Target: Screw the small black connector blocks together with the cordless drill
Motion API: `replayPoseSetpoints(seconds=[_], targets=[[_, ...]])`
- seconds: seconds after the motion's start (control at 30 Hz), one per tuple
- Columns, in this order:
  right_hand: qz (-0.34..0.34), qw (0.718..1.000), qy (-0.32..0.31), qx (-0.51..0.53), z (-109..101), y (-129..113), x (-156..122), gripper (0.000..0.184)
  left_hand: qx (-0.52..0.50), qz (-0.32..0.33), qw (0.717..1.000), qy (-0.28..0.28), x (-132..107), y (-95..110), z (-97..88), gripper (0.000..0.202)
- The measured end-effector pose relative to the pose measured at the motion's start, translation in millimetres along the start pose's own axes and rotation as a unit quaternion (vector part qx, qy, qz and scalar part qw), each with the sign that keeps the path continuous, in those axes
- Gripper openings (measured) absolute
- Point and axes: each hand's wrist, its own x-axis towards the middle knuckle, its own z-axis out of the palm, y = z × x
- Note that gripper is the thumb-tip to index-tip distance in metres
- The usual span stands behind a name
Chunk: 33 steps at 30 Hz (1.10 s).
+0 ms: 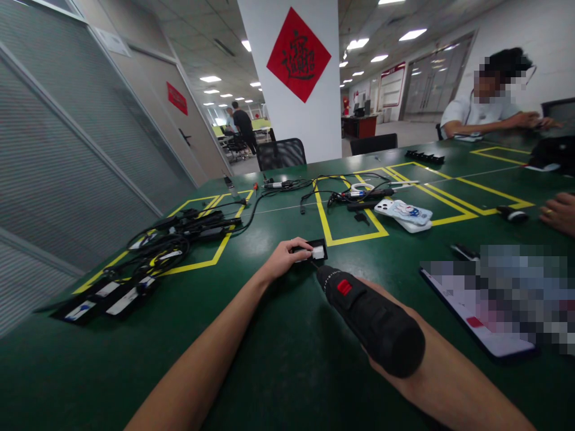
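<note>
From the head camera, the left hand [287, 254] lies flat out on the green desk [278, 359], its fingers [300, 244] closed lightly over the far edge of a small black part [317, 252] with a white label, pinning it to the surface just short of a yellow tape line [324, 218]. The right hand [390, 299] is wrapped round a black electric screwdriver [368, 317]; most of that grip is hidden behind the tool's body, though the hold looks full and firm. The screwdriver's long axis runs from lower right up to upper left, and its nose sits just beside the part's near right corner, aimed straight at it. The part thus lies ahead of the tool's tip and under the left hand, which is the one touching it. A tangle of cables [179, 236] lies well apart to the left, two phones [404, 214] beyond, and another person's hand [559, 212] rests at the right edge.
</note>
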Motion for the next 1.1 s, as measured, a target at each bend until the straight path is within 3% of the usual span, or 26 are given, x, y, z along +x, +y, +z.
replayPoseSetpoints(seconds=[0.3, 0.8, 1.1], targets=[[0.02, 0.999, -0.01, 0.034, -0.2, -0.5, 2.3, 0.074, 0.001, -0.001, 1.0, 0.002, -0.4, 1.3, -0.5, 0.027], [0.036, 0.999, -0.005, 0.001, 1.1, 7.0, -1.2, 0.077, 0.012, -0.001, 1.0, 0.003, 0.2, 0.6, -0.9, 0.026], [0.017, 1.0, -0.011, 0.013, -0.7, 1.6, 1.2, 0.074, 0.015, -0.009, 1.0, 0.007, 0.0, 2.7, 0.1, 0.028]])
